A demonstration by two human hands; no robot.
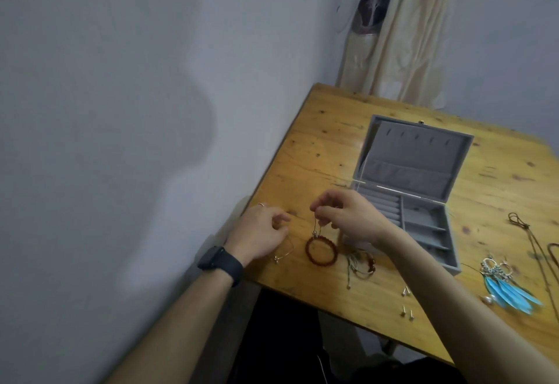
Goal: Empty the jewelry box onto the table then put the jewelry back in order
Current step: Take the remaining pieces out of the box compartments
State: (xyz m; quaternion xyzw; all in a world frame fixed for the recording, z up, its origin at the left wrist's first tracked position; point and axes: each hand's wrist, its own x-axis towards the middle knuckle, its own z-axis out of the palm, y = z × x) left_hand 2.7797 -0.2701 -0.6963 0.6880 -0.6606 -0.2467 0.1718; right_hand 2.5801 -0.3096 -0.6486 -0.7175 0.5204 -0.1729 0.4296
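The right hand [348,217] pinches a thin silver chain [316,228] between thumb and fingertips, left of the jewelry box [408,172]. The chain hangs down to one red bead bracelet [321,251]. Farther left of the box, the left hand [260,232] is loosely curled over a thin wire bangle [282,252]; whether it grips anything I cannot tell. The box is grey and felt-lined. It lies open on the wooden table [317,148], showing ring rolls and small compartments. In front of it lie four small studs [406,302]. Two blue feather earrings [508,287] are to its right.
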